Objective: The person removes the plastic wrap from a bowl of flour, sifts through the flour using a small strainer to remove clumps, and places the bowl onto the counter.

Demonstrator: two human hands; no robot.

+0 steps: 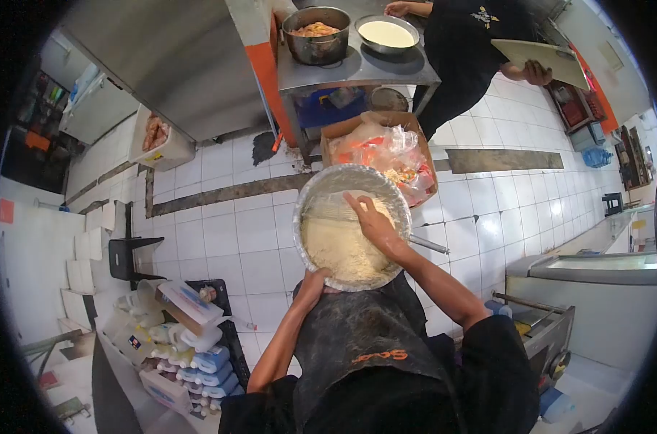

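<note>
Clasping the near left rim of a metal bowl (349, 179) with the left hand (313, 286). Reaching over the pale powder (332, 246) inside with the right hand (379, 228), fingers extended and released; contact impossible to tell. With a handle (431, 246) past the right rim, a cardboard box (336, 131) beyond the far rim, then a pot (316, 50) toward the table's (386, 70) left edge and a basin (388, 33) toward the right.

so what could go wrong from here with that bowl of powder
The metal bowl could tip, since only the left grip seems to hold its rim. The pale powder inside might spill over the far edge into the open cardboard box just beyond. The metal handle juts past the rim and might get knocked.
</note>
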